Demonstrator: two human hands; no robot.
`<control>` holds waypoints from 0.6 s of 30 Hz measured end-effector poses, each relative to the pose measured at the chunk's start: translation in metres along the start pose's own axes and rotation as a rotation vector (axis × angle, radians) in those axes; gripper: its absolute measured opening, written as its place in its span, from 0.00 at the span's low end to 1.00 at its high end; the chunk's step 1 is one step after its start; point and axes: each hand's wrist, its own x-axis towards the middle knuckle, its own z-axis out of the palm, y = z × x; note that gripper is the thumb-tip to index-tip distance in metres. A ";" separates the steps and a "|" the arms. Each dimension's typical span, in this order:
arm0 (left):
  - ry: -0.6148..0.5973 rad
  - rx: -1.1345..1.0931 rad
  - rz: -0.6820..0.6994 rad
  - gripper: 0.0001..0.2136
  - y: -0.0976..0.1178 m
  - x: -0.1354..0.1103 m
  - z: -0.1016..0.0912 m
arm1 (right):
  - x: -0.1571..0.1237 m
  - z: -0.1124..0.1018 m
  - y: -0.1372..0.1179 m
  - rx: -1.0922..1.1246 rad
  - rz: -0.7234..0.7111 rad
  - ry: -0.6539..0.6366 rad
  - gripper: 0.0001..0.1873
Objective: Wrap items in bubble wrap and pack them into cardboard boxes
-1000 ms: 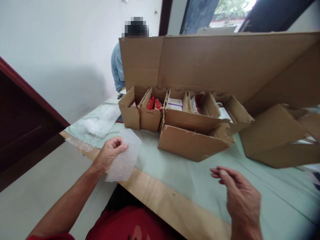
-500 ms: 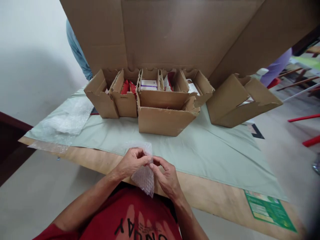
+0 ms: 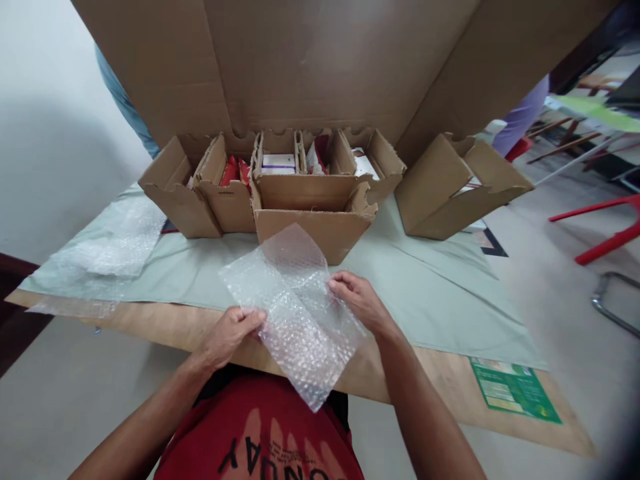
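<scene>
A clear sheet of bubble wrap [image 3: 300,313] is spread out between my hands, over the table's front edge. My left hand [image 3: 231,335] pinches its left side between thumb and fingers. On the opposite side, my right hand [image 3: 357,298] grips the sheet's edge in the same way. The far corner of the wrap overlaps the front of a low cardboard box [image 3: 315,230]. Its near corner hangs down in front of my red shirt.
Behind stands a row of cardboard bins [image 3: 227,203] holding red packets and white boxes, backed by a tall cardboard panel [image 3: 320,67]. More bubble wrap [image 3: 115,240] lies at left. A separate cardboard bin [image 3: 450,193] and a green printed sheet [image 3: 515,390] are at right.
My hands have moved apart, and the bubble wrap that was bunched between them is now opened into a wide sheet. The camera view has shifted slightly.
</scene>
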 end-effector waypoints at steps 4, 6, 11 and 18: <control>-0.116 -0.302 -0.283 0.24 -0.029 -0.022 0.026 | 0.026 -0.020 -0.004 0.025 0.021 -0.018 0.26; -0.168 -0.444 -0.396 0.24 -0.040 -0.028 0.039 | 0.022 -0.028 -0.001 0.023 0.046 -0.032 0.30; -0.278 -0.571 -0.486 0.22 -0.050 -0.027 0.055 | -0.011 -0.037 0.026 -0.358 0.006 0.061 0.29; -0.495 -0.445 -0.526 0.22 -0.030 -0.050 0.009 | -0.015 -0.034 0.051 -0.645 -0.081 0.317 0.25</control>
